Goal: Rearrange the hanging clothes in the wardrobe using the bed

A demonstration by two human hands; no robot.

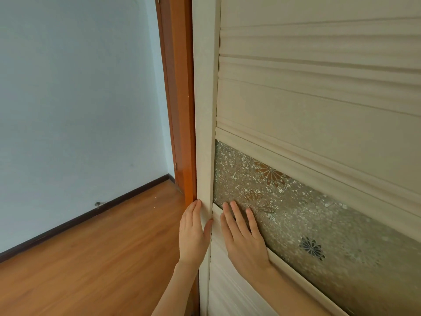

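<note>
Cream wardrobe door (pixel 319 99): left hand (pixel 193 233) grips edge, right hand (pixel 243 236) flat on glass.

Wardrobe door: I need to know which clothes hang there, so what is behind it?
Nothing inside shows. The wardrobe door is shut, its frosted glass panel opaque. Left hand grips its edge; right hand lies flat on it.

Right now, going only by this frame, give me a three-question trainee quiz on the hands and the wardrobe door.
1. True or false: the left hand grips the cream edge stile of the wardrobe door.
2. The right hand lies flat on: A) the wooden floor B) the patterned glass panel C) the blue wall.
3. Fill in: hanging clothes visible number ____.

Key: 1 true; 2 B; 3 none.
</note>
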